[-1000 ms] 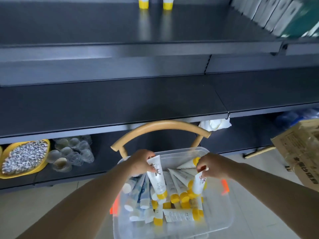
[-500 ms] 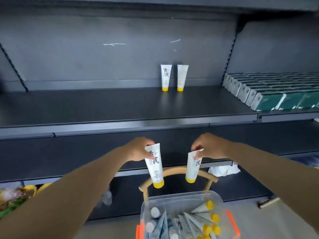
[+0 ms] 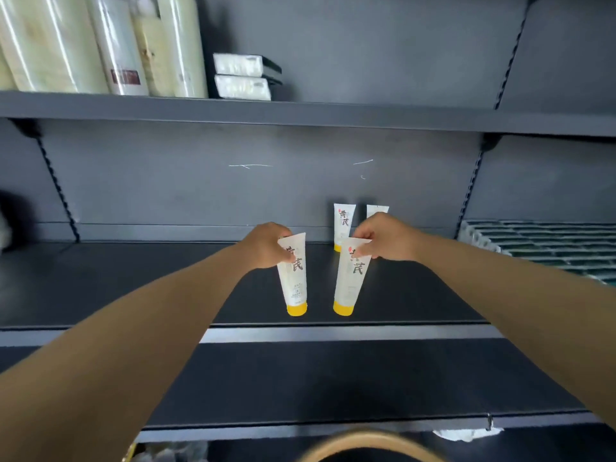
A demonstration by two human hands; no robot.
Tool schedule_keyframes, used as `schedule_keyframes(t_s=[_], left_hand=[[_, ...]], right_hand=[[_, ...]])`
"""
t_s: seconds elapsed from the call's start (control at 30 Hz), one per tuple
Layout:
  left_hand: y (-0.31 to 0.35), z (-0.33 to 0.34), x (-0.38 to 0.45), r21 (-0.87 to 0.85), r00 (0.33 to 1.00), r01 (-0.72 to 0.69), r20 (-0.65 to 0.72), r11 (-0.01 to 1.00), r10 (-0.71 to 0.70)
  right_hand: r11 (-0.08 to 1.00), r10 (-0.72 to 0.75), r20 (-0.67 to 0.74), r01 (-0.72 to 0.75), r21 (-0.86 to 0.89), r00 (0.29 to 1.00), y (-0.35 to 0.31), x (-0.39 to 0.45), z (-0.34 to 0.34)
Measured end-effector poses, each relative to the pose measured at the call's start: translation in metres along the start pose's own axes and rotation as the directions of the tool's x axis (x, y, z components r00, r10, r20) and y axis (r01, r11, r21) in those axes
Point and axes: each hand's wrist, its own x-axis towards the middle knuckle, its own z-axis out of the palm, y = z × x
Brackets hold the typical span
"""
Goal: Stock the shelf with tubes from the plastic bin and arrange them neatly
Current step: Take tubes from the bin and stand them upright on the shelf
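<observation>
At center of the frame, we see the left hand (image 3: 266, 245) and right hand (image 3: 383, 240) each gripping one tube (image 3: 293, 275) over the shelf (image 3: 133, 278); two tubes (image 3: 343, 225) already stand behind, so stocking seems only begun.

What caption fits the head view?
Left hand and right hand each carry a yellow-capped tube above the dark shelf.

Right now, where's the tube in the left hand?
Head view, centre: the left-hand tube hangs cap-down over the front of the middle shelf, held by the left hand, beside the right-hand tube.
</observation>
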Motion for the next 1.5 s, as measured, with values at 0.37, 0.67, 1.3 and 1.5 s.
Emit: schedule_keyframes(t_s=[0.37, 0.67, 1.3, 1.5], left_hand=[[-0.040, -0.002, 0.151, -0.023, 0.955, 0.193, -0.224, 0.981, -0.193], [-0.070, 0.023, 0.217, -0.025, 0.933, 0.255, -0.257, 0.967, -0.253], [-0.084, 0.049, 0.261, -0.069, 0.903, 0.282, -0.319, 0.957, -0.289], [-0.079, 0.040, 0.257, -0.081, 0.902, 0.286, -0.314, 0.955, -0.297]], right_hand=[[0.995, -0.003, -0.122, -0.009, -0.102, 0.992, 0.028, 0.176, 0.002], [0.994, 0.054, -0.152, -0.067, -0.082, 0.987, 0.046, 0.247, 0.037], [0.993, 0.104, -0.246, -0.112, -0.020, 0.964, 0.070, 0.282, 0.077], [0.992, 0.088, -0.223, -0.106, -0.069, 0.971, 0.066, 0.276, 0.069]])
